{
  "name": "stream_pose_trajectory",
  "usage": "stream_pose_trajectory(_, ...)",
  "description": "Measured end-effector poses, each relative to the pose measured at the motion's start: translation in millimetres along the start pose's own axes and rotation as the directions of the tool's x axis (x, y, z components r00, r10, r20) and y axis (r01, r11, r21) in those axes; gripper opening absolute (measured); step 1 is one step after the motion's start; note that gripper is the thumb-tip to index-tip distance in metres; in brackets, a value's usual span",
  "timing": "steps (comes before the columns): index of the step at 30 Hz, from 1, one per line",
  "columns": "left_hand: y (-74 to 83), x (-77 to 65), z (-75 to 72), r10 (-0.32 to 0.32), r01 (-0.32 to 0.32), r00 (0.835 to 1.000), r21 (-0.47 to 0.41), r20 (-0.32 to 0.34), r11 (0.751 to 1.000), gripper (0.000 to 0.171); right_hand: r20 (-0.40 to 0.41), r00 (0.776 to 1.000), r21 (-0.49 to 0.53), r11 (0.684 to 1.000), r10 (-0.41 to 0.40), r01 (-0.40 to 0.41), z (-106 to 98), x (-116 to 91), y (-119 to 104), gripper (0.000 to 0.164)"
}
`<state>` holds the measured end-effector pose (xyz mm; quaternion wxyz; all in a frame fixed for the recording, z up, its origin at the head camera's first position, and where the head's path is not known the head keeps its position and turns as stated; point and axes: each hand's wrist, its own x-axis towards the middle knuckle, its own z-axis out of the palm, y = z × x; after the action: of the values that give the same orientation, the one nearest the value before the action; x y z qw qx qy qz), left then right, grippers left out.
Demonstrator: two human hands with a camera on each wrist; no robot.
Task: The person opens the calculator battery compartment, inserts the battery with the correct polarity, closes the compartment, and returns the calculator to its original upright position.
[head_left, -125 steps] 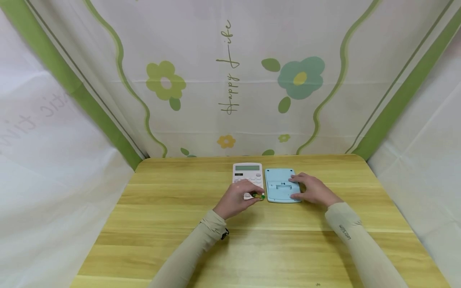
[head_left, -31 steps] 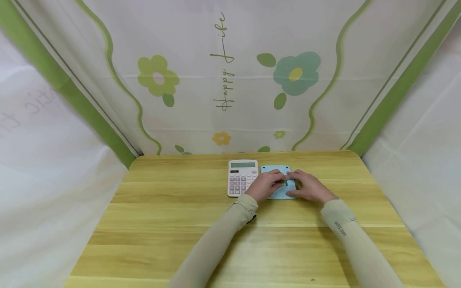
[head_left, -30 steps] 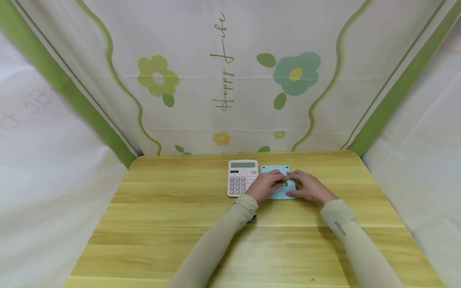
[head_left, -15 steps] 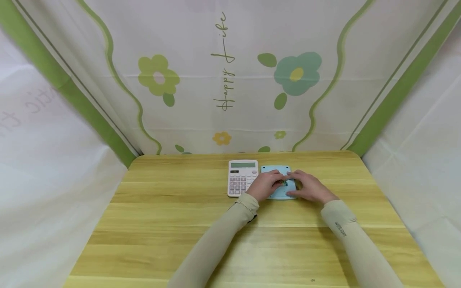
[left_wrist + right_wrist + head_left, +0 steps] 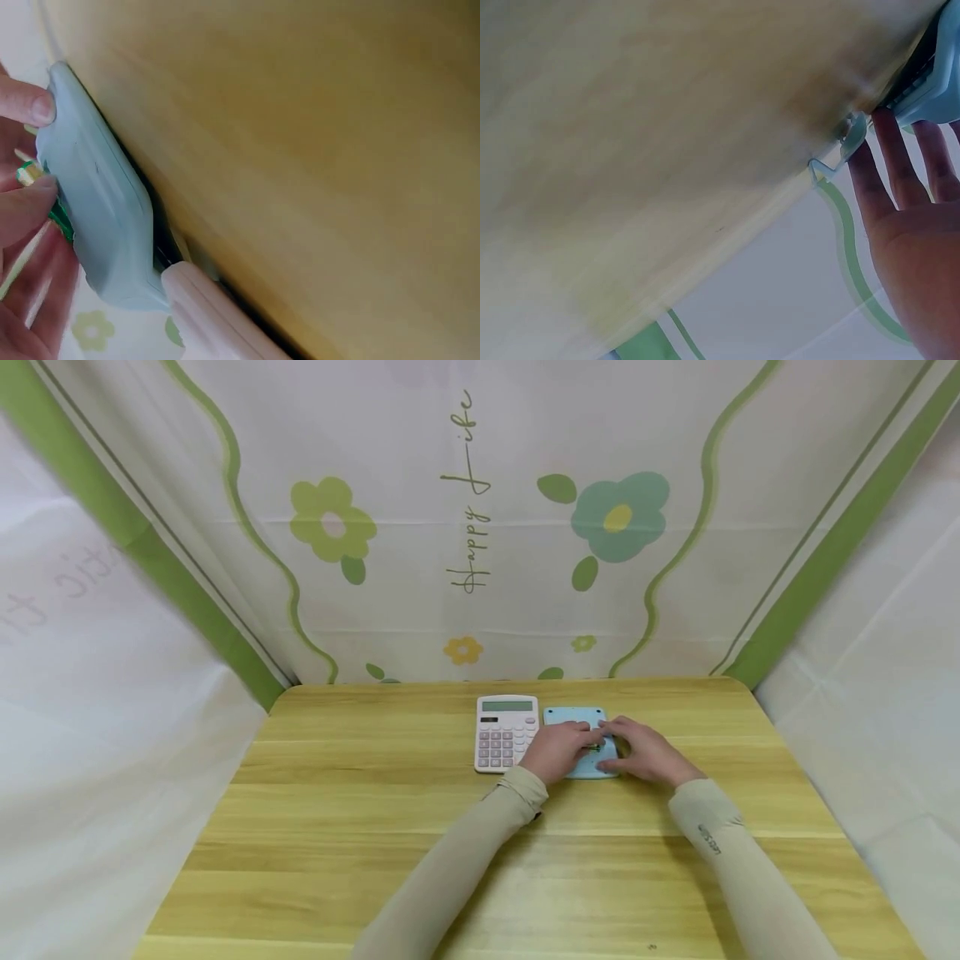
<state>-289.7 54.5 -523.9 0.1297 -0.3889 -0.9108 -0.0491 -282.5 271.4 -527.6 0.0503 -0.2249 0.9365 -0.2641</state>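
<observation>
A light blue calculator [image 5: 573, 717] lies face down on the table, the middle of its back covered by my hands. My left hand [image 5: 558, 750] pinches a small green and gold battery [image 5: 61, 219] at the compartment in that back. My right hand [image 5: 647, 752] grips the calculator's right edge, thumb and forefinger spread along it. In the right wrist view a small light blue clipped piece, like a battery cover [image 5: 853, 139], sits beside the right fingertips.
A white calculator [image 5: 507, 735] lies face up, close against the blue one's left side. Wooden tabletop [image 5: 337, 827] stretches around, its rear edge along a printed curtain [image 5: 420, 568].
Over the last few seconds my left hand carried the battery from above the white calculator onto the blue one's back. Lately it shifts only slightly there. The right hand stays at the right edge.
</observation>
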Motion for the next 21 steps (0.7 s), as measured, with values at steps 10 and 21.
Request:
stream_pose_trajectory(10,7.6,0.3,-7.9,-0.051,0.047,0.998,0.094,0.046,0.994,0.021,0.006,1.0,-0.012,1.0,0.001,-0.001,-0.8,-0.4,0.3,0.078)
stream_pose_trajectory(21,1.2,0.3,-6.1,-0.014,0.011,0.998,0.05,0.065,0.999,0.025,-0.002,1.0,0.001,1.0,0.002,-0.002,1.8,-0.9,-0.7,0.073)
